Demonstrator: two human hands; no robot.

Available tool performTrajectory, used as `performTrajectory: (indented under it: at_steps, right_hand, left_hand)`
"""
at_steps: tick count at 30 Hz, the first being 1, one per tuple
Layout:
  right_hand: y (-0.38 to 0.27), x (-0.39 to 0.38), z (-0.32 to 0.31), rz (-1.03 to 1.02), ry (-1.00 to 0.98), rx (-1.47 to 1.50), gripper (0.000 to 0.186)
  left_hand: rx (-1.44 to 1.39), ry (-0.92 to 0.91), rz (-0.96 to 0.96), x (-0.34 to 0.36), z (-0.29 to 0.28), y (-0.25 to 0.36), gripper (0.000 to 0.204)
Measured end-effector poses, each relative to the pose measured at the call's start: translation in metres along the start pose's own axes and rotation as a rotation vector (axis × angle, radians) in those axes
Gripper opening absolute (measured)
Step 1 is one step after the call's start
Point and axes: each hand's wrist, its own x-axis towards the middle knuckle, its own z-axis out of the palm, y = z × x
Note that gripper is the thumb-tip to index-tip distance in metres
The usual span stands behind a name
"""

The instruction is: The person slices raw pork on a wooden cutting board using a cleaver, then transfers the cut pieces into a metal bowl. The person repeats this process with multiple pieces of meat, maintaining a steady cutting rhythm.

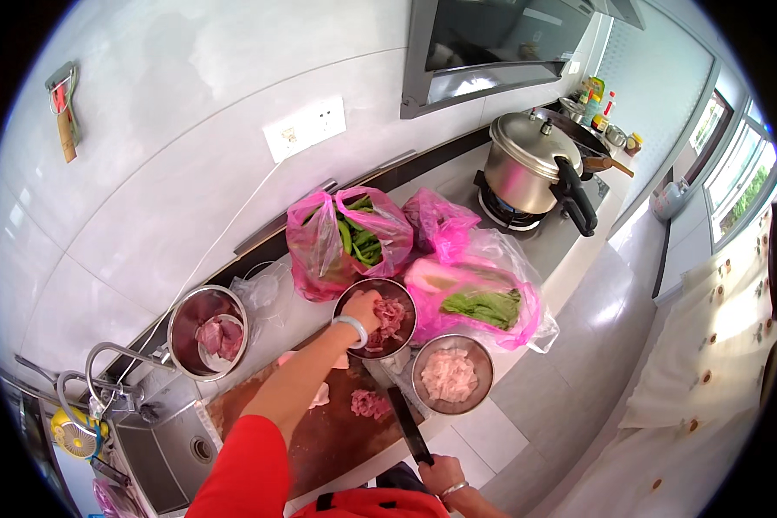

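Observation:
My left hand (362,311) reaches into a metal bowl (413,321) of sliced red meat (390,321). Its fingers are curled down against the bowl's inside; what they hold, if anything, is hidden. My right hand (441,474), near the lower edge, is closed on the black handle of a kitchen knife (410,425), whose blade lies over the brown cutting board (319,449). A small heap of cut meat (369,404) sits on the board left of the knife. Paler meat pieces (319,395) lie partly under my left forearm. To the right stands a bowl (489,380) of pale sliced meat (449,375).
Behind the bowls are pink bags, one with green peppers (363,242), another with leafy vegetables (482,306). A metal bowl (175,332) with meat chunks stands beside the sink (168,466). A pressure cooker (522,164) sits on the lit stove; its black handle juts toward the counter edge.

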Motion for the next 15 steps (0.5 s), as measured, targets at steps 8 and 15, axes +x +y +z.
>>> performTrajectory:
  at_steps: [8, 15]
  right_hand:
    - [-0.012, 0.007, -0.016, -0.117, -0.105, -0.031, 0.032]
    - [-0.036, 0.024, 0.01, -0.264, -0.32, -0.217, 0.03]
  left_hand:
    - [-0.561, -0.219, -0.145, -0.03, -0.08, 0.023, 0.03]
    - [-0.524, 0.08, -0.143, -0.134, -0.117, -0.007, 0.018]
